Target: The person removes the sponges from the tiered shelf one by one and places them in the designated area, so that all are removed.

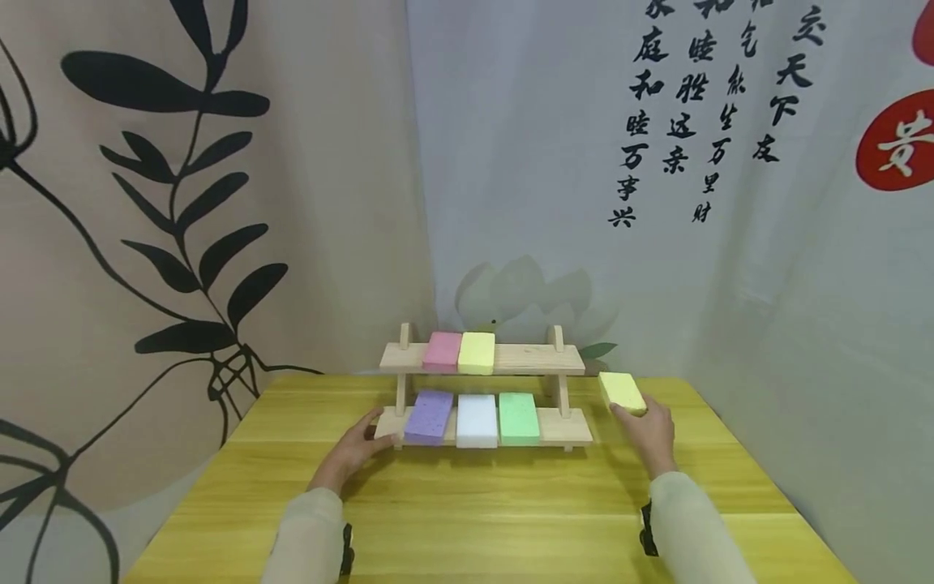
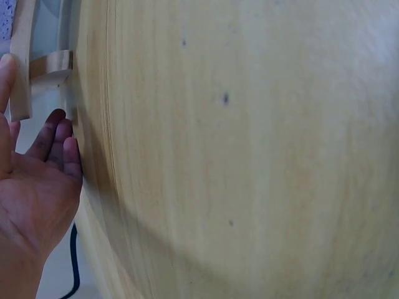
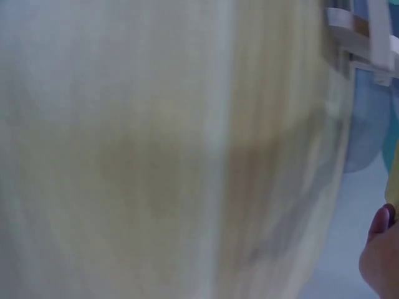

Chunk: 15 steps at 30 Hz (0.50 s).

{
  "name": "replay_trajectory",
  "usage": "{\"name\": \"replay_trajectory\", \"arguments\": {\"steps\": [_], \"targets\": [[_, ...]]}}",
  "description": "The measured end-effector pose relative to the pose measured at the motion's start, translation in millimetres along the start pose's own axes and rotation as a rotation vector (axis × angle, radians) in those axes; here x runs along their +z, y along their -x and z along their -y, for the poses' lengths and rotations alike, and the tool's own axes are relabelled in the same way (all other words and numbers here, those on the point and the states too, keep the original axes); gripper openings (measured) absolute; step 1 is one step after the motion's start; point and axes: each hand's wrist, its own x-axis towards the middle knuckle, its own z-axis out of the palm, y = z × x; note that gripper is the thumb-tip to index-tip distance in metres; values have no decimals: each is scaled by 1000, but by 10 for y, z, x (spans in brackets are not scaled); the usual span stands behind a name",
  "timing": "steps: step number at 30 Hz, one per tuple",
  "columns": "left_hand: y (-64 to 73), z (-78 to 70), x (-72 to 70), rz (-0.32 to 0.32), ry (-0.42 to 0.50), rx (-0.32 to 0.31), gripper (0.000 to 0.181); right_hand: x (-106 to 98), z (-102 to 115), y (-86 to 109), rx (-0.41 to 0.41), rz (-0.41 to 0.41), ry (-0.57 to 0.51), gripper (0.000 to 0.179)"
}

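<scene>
A two-tier wooden shelf rack stands at the back of the table. My left hand grips the left end of its lower board, the thumb in front and the fingers around the end. In the left wrist view the hand is beside the board's end. To the right of the rack, my right hand holds a pale yellow sponge above the table. Only a sliver of that sponge enters the right wrist view. On the lower board lie purple, white and green sponges.
A pink sponge and another yellow sponge lie side by side on the upper board's left half. The wooden table runs back to hanging cloth printed with leaves and characters. A dark cord shows in the left wrist view.
</scene>
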Motion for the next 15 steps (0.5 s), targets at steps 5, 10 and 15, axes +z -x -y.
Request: {"name": "replay_trajectory", "arguments": {"steps": [5,10,15], "targets": [[-4,-12,14,-5,-1,-8,86,65,-160,52,44,79,-5,92],[3,-46,20,-6,9,-11,85,97,-227,57,58,102,-7,88],[-3,-30,12,-16,11,-21,84,154,-286,38,51,137,46,84]]}}
